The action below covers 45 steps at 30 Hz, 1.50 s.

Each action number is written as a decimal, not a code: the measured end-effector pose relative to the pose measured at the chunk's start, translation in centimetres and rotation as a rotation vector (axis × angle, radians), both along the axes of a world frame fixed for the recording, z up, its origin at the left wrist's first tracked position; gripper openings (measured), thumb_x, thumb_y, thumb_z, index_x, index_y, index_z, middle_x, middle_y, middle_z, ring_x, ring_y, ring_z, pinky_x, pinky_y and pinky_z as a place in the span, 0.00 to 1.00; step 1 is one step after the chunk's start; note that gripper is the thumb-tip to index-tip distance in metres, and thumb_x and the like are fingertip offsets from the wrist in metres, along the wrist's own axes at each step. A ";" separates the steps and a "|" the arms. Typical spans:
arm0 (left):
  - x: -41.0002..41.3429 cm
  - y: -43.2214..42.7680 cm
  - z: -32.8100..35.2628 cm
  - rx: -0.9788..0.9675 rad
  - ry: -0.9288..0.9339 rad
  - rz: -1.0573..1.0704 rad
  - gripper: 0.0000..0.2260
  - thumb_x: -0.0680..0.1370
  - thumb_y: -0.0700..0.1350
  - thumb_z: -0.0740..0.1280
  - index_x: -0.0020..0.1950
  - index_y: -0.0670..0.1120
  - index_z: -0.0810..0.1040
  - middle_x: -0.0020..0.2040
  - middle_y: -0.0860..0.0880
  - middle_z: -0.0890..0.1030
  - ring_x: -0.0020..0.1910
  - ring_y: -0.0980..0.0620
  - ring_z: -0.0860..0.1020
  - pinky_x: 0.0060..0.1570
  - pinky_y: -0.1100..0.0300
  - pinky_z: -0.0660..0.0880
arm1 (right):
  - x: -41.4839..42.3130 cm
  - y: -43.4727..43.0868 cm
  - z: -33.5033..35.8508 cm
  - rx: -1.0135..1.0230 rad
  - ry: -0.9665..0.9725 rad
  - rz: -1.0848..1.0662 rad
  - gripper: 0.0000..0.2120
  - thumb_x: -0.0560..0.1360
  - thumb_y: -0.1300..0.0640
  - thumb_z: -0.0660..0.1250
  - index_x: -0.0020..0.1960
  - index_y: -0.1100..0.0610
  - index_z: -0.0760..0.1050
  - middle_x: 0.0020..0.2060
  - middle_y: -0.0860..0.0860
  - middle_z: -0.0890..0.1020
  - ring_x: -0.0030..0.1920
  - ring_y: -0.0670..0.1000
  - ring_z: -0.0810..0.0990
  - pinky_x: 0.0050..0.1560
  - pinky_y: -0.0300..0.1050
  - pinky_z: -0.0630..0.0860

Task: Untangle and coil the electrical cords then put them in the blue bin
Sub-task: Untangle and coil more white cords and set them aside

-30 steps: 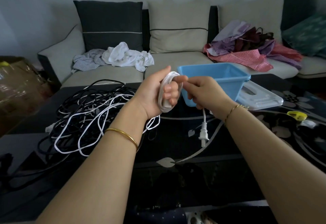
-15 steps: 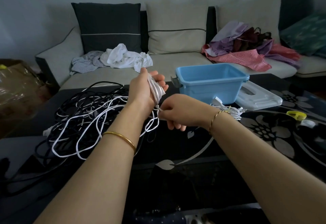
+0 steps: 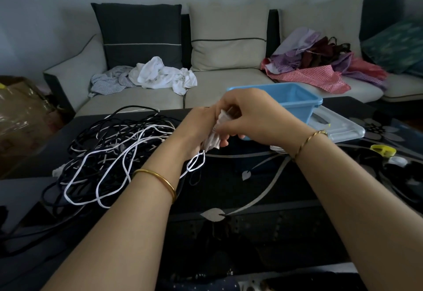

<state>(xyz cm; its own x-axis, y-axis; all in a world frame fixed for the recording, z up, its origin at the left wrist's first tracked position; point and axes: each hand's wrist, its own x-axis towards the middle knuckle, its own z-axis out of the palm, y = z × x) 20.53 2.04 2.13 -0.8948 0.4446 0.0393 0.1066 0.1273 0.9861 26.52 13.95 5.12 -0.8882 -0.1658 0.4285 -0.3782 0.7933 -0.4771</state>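
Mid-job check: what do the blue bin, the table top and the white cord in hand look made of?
Blue bin: moulded plastic, even colour, smooth rolled rim. Table top: likely dark glass, glossy, printed silver leaves, faint reflections. White cord: probably rubbery plastic sheath, matte, bends into tight loops.

Both forearms extend forward and converge at centre. Left hand (image 3: pixel 198 130), its back toward the camera, grips a coiled white cord (image 3: pixel 213 140); right hand (image 3: pixel 249 116), fingers curled, pinches the same coil from above.
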 end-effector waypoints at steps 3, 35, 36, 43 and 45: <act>0.2 -0.1 0.0 -0.013 -0.035 -0.046 0.22 0.83 0.48 0.54 0.34 0.41 0.76 0.27 0.43 0.77 0.26 0.49 0.73 0.27 0.60 0.72 | -0.4 0.3 -0.6 0.011 0.029 0.005 0.09 0.69 0.57 0.73 0.44 0.60 0.77 0.39 0.50 0.78 0.38 0.44 0.75 0.39 0.32 0.69; 0.5 -0.4 0.7 0.132 -0.320 -0.232 0.13 0.77 0.49 0.65 0.48 0.38 0.78 0.37 0.44 0.78 0.32 0.54 0.78 0.33 0.65 0.78 | -2.4 1.1 -4.3 -0.651 -0.182 -0.044 0.09 0.80 0.54 0.60 0.45 0.60 0.70 0.32 0.53 0.76 0.35 0.50 0.75 0.43 0.49 0.73; 0.5 -0.5 0.6 0.125 -0.287 -0.253 0.08 0.75 0.42 0.66 0.49 0.37 0.78 0.39 0.44 0.79 0.33 0.55 0.79 0.34 0.65 0.78 | -2.5 1.2 -4.4 -0.674 -0.187 -0.050 0.09 0.80 0.54 0.60 0.43 0.58 0.70 0.34 0.53 0.77 0.36 0.51 0.75 0.44 0.50 0.74; 0.4 -0.3 0.0 0.028 -0.141 -0.195 0.22 0.71 0.23 0.64 0.63 0.37 0.74 0.45 0.43 0.81 0.41 0.53 0.80 0.37 0.65 0.78 | -2.4 1.7 -4.9 -0.791 -0.233 -0.071 0.08 0.80 0.57 0.59 0.44 0.60 0.71 0.37 0.56 0.77 0.38 0.53 0.76 0.44 0.50 0.74; 0.3 -0.2 -0.1 0.045 -0.126 -0.155 0.21 0.71 0.25 0.66 0.63 0.38 0.74 0.48 0.40 0.81 0.42 0.50 0.80 0.42 0.61 0.79 | -2.3 1.8 -4.8 -0.808 -0.239 -0.063 0.10 0.80 0.58 0.58 0.44 0.62 0.73 0.38 0.61 0.77 0.40 0.58 0.75 0.46 0.54 0.73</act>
